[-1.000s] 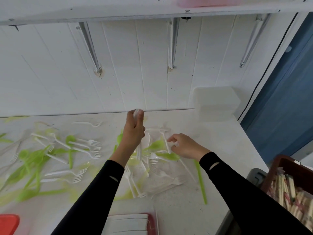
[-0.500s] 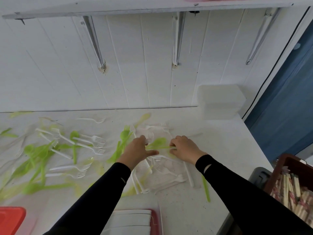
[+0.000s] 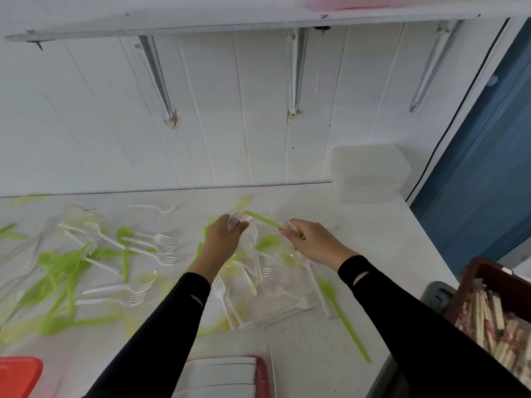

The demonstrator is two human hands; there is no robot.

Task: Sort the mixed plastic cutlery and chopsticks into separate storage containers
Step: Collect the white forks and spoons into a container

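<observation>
My left hand (image 3: 222,239) grips a white fork (image 3: 235,219), my right hand (image 3: 313,244) pinches a green utensil (image 3: 260,219), with most of the scattered cutlery (image 3: 69,265) lying unsorted across the counter (image 3: 359,239).

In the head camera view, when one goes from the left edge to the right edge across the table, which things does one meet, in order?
Red container → scattered green and white cutlery → left hand, gripping a white fork → right hand, gripping a green utensil → brown crate of chopsticks.
</observation>
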